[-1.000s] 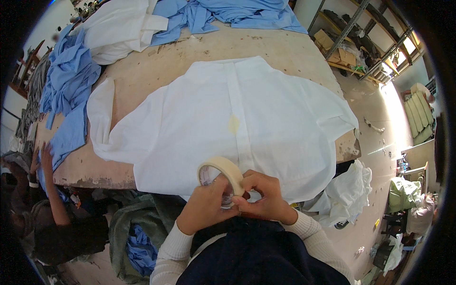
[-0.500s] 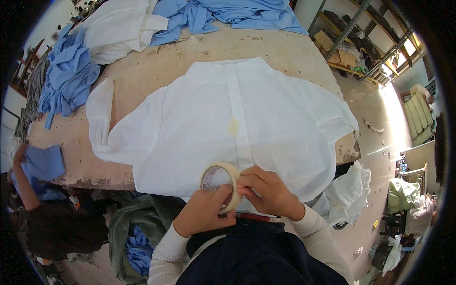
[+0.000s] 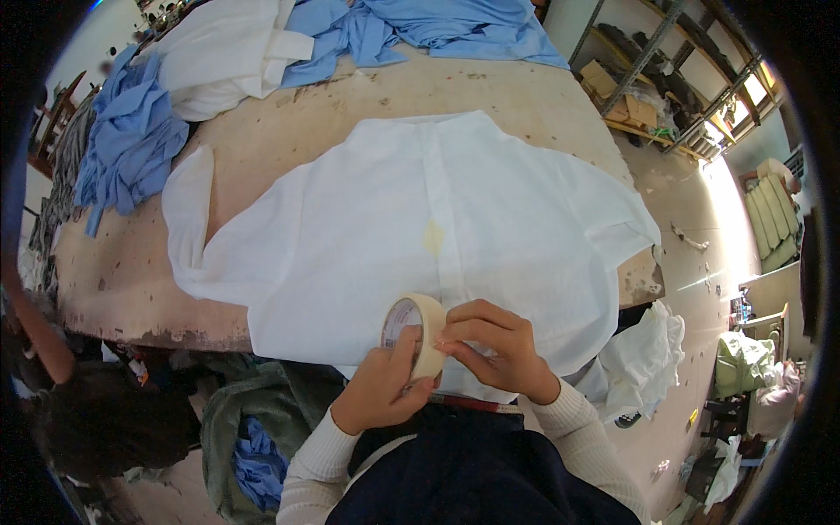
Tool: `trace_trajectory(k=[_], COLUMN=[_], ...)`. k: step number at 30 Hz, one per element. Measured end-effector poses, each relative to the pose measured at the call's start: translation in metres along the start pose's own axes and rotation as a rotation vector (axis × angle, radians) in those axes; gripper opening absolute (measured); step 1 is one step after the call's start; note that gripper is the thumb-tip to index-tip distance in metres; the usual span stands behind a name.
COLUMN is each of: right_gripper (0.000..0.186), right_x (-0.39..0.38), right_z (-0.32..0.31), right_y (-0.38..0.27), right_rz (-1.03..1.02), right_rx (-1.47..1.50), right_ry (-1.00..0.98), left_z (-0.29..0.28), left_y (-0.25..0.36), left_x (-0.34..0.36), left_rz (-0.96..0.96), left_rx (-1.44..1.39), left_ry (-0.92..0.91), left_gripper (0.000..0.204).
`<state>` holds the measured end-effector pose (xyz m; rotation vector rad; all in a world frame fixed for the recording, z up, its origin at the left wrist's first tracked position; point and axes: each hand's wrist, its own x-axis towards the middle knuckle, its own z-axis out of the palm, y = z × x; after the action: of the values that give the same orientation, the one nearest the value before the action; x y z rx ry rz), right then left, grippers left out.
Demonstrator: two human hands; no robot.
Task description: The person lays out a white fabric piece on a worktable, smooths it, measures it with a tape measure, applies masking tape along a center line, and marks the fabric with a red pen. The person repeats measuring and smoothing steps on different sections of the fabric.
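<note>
A roll of cream masking tape (image 3: 431,331) stands on edge over the near hem of a white shirt (image 3: 359,219). My left hand (image 3: 376,389) grips the roll from below, its thumb reaching into the core. At the roll's right side my right hand (image 3: 500,352) pinches its outer surface between thumb and fingertips; whether a loose end of tape is between them is too small to see. The shirt lies spread on the table with its placket running away from me. On it, left of the placket, shows a pale yellow diamond-shaped patch (image 3: 434,236).
The worn wooden table (image 3: 122,280) carries blue garments (image 3: 464,31) and white cloth (image 3: 223,66) along its far side. A co-worker's arm (image 3: 39,337) is at the left. White fabric (image 3: 643,350) hangs by the right corner; a grey-green cloth (image 3: 236,407) holds blue fabric below.
Both hands stay at the tape roll, which has shifted slightly right. The co-worker's arm at the left has moved, and the blue cloth beside it has gone from view.
</note>
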<state>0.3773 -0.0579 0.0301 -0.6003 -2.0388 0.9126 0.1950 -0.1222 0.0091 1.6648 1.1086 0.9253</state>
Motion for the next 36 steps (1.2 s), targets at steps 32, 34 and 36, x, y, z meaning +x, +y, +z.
trace_trajectory(k=[32,34,36], right_gripper=[0.021,0.021,0.022], right_x=[0.212,0.219,0.219], right_z=[-0.052,-0.051,-0.046], right_y=[0.198,0.204,0.209], right_rz=[0.468,0.481,0.417], right_rx=[-0.005,-0.224,-0.411], right_ry=[-0.259,-0.252,-0.259], left_z=[-0.089,-0.087,-0.087], left_y=[-0.046,-0.055,-0.06], left_x=[0.189,0.2,0.203], left_rz=[0.259,0.147,0.113], left_rx=[0.628,0.659,0.683], left_ry=[0.189,0.163,0.134], left_gripper=[0.043,0.045,0.044])
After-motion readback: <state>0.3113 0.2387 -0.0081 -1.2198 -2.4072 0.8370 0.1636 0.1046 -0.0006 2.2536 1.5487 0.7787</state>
